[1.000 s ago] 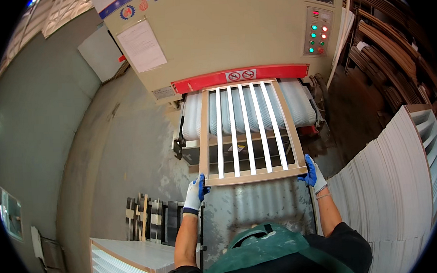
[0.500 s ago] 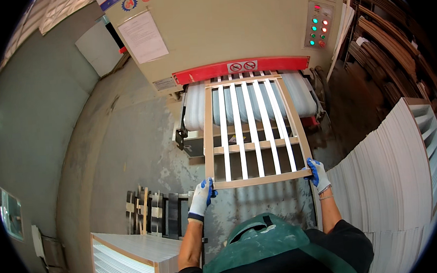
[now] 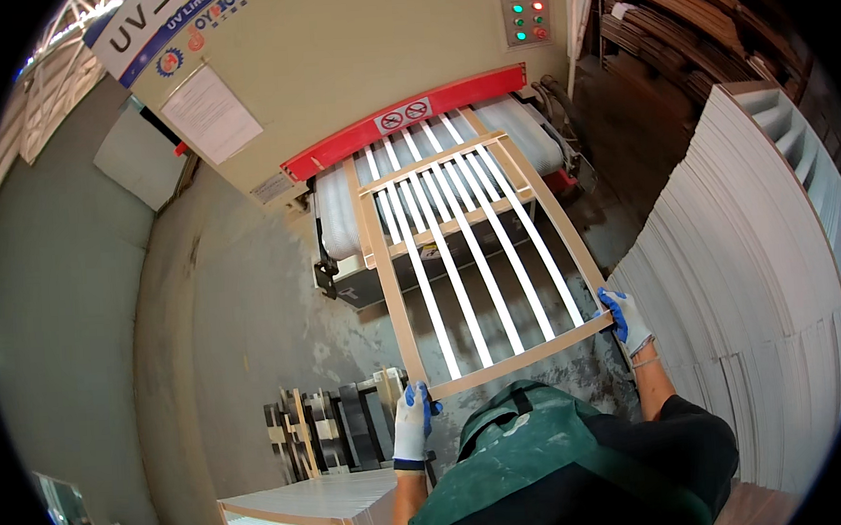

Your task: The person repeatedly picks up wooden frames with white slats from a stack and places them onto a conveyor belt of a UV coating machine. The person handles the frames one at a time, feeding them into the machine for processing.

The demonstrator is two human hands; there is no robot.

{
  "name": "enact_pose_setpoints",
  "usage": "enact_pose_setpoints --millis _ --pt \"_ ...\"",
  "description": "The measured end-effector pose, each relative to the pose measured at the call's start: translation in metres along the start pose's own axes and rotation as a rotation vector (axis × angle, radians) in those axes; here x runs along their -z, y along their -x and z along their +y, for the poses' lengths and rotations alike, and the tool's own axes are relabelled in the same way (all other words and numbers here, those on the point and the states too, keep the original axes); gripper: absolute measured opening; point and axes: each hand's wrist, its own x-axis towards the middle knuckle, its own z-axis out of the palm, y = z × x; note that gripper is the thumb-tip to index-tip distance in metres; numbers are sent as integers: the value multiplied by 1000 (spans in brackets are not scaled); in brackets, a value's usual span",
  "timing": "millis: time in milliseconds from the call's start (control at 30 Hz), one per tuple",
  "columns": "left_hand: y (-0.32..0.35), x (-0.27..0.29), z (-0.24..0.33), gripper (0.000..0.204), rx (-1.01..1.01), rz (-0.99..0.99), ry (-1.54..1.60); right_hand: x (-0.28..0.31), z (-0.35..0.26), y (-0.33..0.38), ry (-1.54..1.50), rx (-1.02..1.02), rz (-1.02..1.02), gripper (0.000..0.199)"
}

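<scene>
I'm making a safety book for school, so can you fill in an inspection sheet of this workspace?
Surface: pale belt; stained grey floor.
Job's things: slatted frame, its far end overlapping a second slatted frame in view.
Clutter: white stack at left, bigger white stack at right.
Hands: gloved left hand and right hand hold the slatted frame's near corners.
Cables: dark hoses or cables beside the belt; can't tell which.
Surroundings: beige machine, red guard.
</scene>
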Motion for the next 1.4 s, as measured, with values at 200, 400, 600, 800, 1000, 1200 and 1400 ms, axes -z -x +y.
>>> enact_pose_setpoints --millis 200,400,600,800,1000,1200,1400 --pt "19 -5 2 36 72 23 31 12 8 19 1 14 28 31" --pt "32 -3 -5 37 34 -15 62 22 18 29 -63 12 43 31" --pt "38 -6 -5 38 51 -3 6 26 22 35 -46 -25 105 28" --pt "36 -3 -20 42 46 -23 24 27 23 36 -61 -3 74 25" --pt "33 -5 -18 38 70 -24 40 19 11 41 -31 -12 80 26" --pt "33 -6 -19 38 52 -15 55 18 9 37 -41 -55 102 28" --pt "28 -9 -9 37 71 -15 -27 16 5 34 -15 -70 116 27"
